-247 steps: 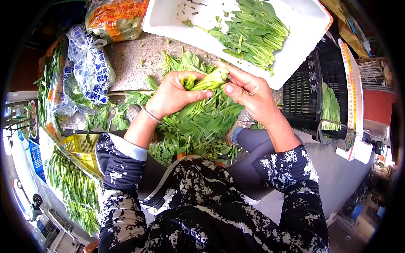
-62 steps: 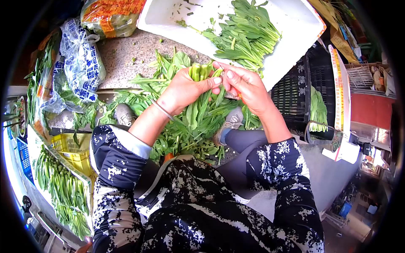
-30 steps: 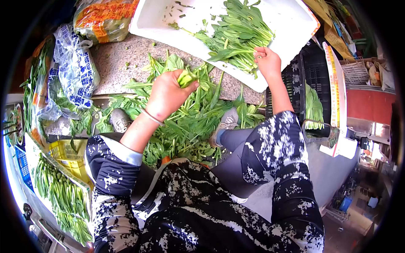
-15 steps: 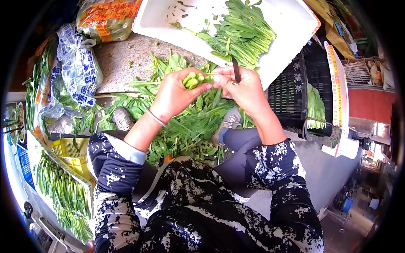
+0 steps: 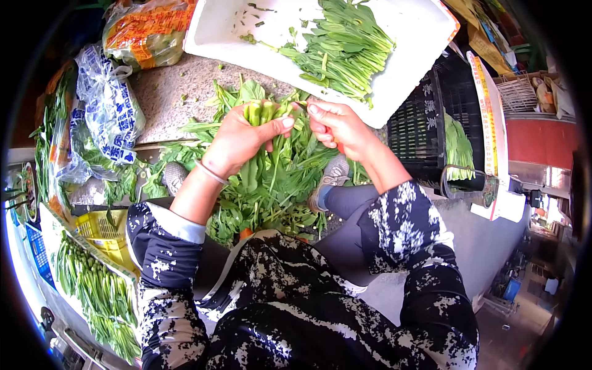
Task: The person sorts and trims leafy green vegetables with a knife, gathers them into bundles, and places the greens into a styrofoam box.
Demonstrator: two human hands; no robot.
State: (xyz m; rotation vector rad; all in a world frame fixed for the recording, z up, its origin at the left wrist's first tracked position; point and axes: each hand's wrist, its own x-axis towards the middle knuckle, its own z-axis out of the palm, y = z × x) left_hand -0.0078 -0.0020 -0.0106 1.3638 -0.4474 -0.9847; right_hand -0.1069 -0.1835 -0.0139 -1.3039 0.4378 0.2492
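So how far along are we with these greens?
Partway: the aligned greens in the white box look done. The left hand grips a bunch of stems, the right hand what seems a knife, mostly hidden. The loose heap between the shoes looks left to do.

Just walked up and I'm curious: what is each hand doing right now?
Left hand: closed around a bunch of green stems.
Right hand: curled closed around a mostly hidden orange item.

2 hands [image 5: 237, 139], 1 knife [image 5: 302, 105], 2 shoes [image 5: 333, 174], 1 bracelet [image 5: 211, 172], 1 blue-printed bag [image 5: 111, 111], 1 blue crate [image 5: 38, 246]
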